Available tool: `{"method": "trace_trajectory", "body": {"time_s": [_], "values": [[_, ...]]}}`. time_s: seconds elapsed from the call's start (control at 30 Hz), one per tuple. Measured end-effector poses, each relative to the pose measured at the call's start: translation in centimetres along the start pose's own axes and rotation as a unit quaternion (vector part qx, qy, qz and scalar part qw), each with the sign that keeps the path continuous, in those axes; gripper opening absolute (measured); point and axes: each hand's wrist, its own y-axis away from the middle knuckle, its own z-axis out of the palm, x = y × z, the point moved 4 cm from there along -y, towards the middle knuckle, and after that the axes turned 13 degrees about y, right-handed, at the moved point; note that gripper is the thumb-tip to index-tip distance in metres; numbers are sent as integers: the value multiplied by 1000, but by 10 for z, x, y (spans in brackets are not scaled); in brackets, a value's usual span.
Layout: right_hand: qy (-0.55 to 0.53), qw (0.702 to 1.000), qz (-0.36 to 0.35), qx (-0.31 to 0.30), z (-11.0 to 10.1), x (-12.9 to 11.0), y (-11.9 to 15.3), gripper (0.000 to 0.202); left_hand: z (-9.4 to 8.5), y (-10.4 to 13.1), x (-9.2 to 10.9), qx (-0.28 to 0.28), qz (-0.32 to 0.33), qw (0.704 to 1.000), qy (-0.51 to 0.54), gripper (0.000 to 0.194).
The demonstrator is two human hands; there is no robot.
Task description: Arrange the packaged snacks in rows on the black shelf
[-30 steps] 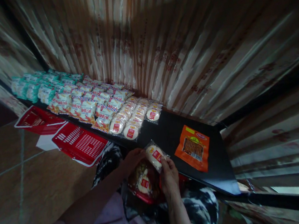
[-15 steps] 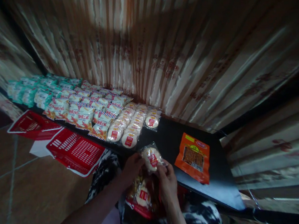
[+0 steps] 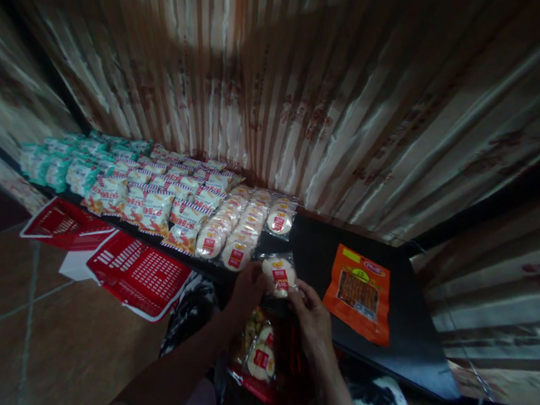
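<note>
Between my two hands, a clear packet with a round white cracker and a red label [image 3: 279, 275] is held over the table's front edge. My left hand [image 3: 252, 288] grips its left side, and my right hand [image 3: 310, 308] pinches its lower right corner. Just beyond lie overlapping rows of similar cracker packets [image 3: 236, 248], with a single one [image 3: 279, 219] to their right. Below my hands a red container [image 3: 260, 392] in my lap holds more cracker packets [image 3: 261, 359] and some yellowish items.
White and orange snack bags [image 3: 151, 209] and green packets [image 3: 82, 176] fill the black table's [image 3: 410, 316] left part. An orange pouch [image 3: 359, 293] lies at right. Red baskets [image 3: 139, 276] stand at the front left. A pleated curtain [image 3: 257, 87] hangs behind.
The held packet has moved slightly up and right and turned flatter and more upright to view. Both hands moved with it, and the whole view has shifted a little.
</note>
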Motion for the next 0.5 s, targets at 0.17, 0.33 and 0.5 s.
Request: {"method": "trace_trajectory", "body": {"time_s": [0.17, 0.33, 0.5], "values": [[-10, 995, -82, 48, 5, -14, 1, 43, 13, -12, 4, -9, 20, 1000, 6, 26], [71, 981, -167, 75, 9, -20, 7, 30, 25, -22, 2, 1, 7, 999, 54, 27], [99, 961, -241, 94, 12, -20, 6, 21, 26, -33, -10, 15, -23, 995, 99, 22]]}}
